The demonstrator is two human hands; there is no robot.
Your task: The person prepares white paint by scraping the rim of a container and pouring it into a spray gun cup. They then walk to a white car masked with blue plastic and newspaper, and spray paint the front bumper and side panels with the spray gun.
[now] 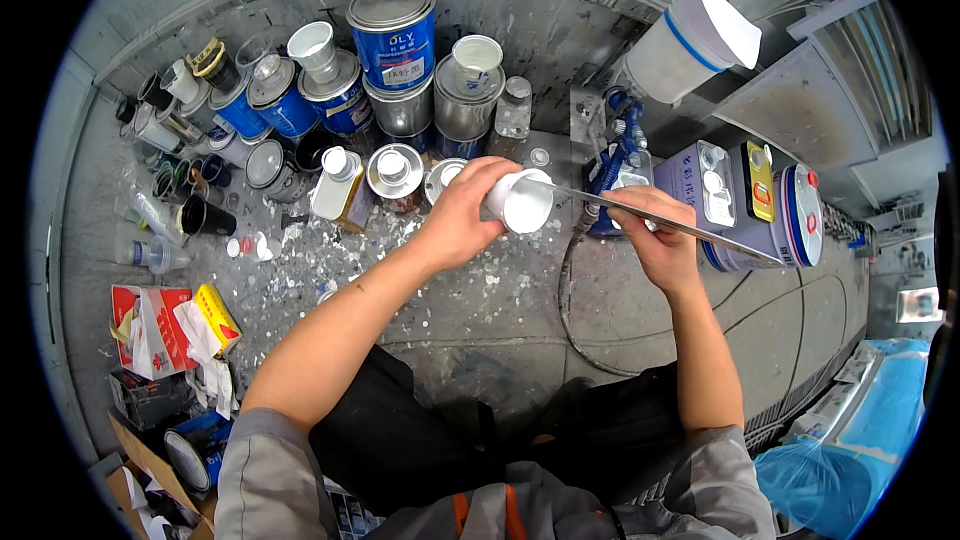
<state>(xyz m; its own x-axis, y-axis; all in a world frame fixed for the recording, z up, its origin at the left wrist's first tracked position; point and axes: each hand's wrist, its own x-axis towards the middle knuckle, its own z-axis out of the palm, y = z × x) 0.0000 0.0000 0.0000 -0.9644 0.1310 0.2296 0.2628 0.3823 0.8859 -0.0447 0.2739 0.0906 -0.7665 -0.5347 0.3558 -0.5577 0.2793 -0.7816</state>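
Note:
My left hand [466,212] is closed round the side of a small white cup [528,206], held up over the floor with its mouth tilted toward me. The inside of the cup looks white; I cannot tell how much is in it. My right hand [655,240] grips a long flat metal strip [738,246], like a ruler or stirring stick, slanting down to the right. The strip's left end reaches the cup's rim. Just beyond my left hand stands a small round tin [440,178], partly hidden. Left of it are a tin with a white cap [394,170] and a rectangular tin [342,188].
Paint cans [392,35] and used cups line the wall. Blue spray guns [622,140] hang beside a white container with a blue band [680,50]. Rectangular cans [690,175] stand right. A hose [566,310] crosses the floor. Boxes [150,330] lie left, blue plastic sheeting [850,440] lower right.

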